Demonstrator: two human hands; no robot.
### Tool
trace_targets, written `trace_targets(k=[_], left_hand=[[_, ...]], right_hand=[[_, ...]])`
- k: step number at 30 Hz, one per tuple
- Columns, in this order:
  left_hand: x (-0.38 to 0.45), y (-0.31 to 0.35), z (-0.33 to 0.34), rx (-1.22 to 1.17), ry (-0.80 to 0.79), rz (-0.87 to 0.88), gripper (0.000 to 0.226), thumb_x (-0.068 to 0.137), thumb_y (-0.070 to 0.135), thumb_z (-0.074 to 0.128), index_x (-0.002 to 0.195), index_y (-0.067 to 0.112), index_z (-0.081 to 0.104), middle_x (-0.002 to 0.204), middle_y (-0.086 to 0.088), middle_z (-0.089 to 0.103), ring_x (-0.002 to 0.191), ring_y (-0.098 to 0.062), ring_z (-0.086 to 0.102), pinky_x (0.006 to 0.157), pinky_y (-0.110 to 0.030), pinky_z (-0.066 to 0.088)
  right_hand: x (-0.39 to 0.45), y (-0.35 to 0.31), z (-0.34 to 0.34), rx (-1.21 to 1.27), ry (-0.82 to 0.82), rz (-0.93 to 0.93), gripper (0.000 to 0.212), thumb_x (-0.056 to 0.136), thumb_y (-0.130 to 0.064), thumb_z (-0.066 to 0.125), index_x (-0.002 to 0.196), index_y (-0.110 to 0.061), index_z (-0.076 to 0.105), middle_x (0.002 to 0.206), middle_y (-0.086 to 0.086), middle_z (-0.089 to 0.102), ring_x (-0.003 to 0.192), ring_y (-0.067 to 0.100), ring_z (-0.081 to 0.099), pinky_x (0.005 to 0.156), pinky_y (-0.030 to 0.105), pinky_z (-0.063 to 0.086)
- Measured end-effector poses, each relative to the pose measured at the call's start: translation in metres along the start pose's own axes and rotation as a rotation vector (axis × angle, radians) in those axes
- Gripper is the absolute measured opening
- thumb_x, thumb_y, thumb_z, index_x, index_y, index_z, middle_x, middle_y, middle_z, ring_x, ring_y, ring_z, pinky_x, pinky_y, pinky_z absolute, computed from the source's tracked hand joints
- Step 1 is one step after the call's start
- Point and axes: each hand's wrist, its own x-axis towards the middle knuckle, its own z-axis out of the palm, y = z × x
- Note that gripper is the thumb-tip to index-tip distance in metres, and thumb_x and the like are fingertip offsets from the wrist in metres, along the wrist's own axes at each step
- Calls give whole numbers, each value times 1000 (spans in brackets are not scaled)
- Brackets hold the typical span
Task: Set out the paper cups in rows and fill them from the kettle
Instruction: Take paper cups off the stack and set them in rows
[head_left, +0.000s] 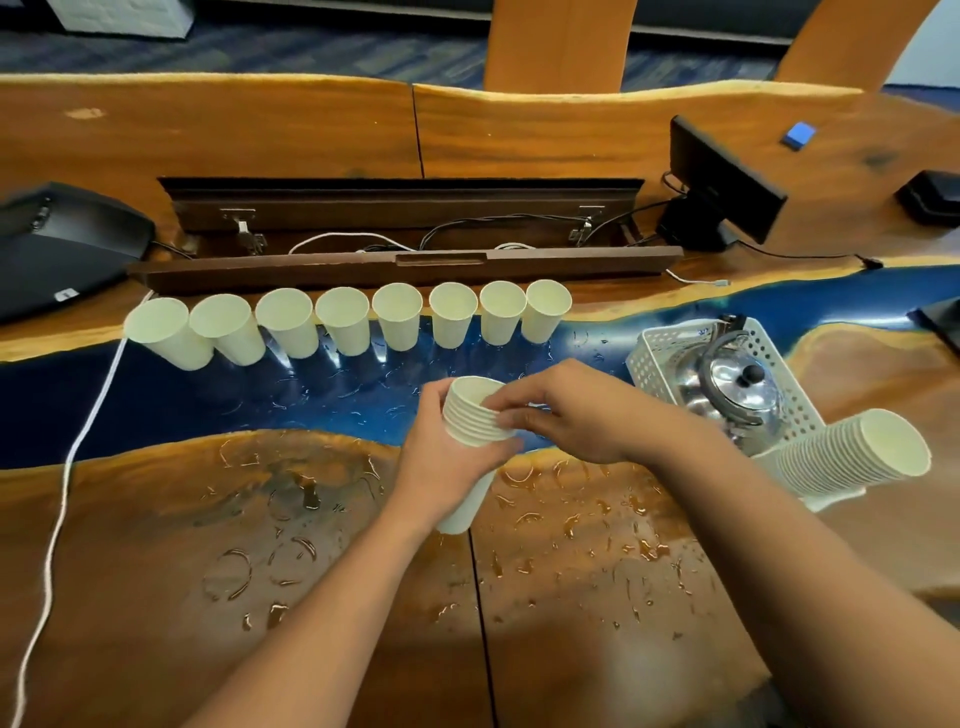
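Above wet table (311, 597) | left hand (447, 467) grips white cup stack (470, 447) | right hand (566, 415) fingers pinch top rim

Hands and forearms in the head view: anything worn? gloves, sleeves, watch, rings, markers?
Nothing worn that shows. The left hand and right hand are bare: no gloves, no rings visible, no tape or tracking markers. Both forearms are bare up to the frame edge, so no sleeve or cuff comes into view, and neither wrist carries a watch or band. No cables or sensors are attached.

pale cream cups (398, 316), silver kettle (743, 387), white perforated basket (655, 349), blue-streaked table (156, 395).
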Motion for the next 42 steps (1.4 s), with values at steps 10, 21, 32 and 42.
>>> trace_targets(k=[10, 21, 32, 42], left_hand=[[-20, 0, 7, -31, -68, -20, 67, 68, 41, 88, 122, 36, 48, 108, 13, 63, 94, -13, 64, 75, -31, 56], [-17, 9, 22, 25, -145, 42, 76, 63, 41, 90, 125, 39, 45, 111, 17, 60, 100, -5, 59, 79, -28, 51], [-15, 1, 24, 67, -180, 24, 80, 62, 45, 91, 124, 43, 40, 114, 22, 54, 105, -2, 55, 79, -23, 46], [-13, 7, 31, 106, -213, 27, 77, 56, 57, 88, 111, 66, 35, 113, 29, 54, 107, -1, 54, 93, -41, 53]], right_hand=[[-23, -2, 7, -12, 99, -19, 26, 96, -26, 63, 120, -23, 71, 118, -7, 71, 107, 12, 64, 96, 33, 50], [-44, 19, 4, 172, 258, 23, 16, 76, -30, 83, 91, -28, 79, 90, -16, 73, 83, -1, 63, 80, 20, 48], [-48, 52, -33, 232, 658, 160, 25, 95, -23, 62, 119, -30, 69, 111, -20, 60, 95, -12, 50, 77, 6, 33], [32, 152, 21, -99, 420, 485, 17, 92, -29, 65, 108, -23, 69, 110, 0, 72, 95, 21, 64, 83, 36, 53]])
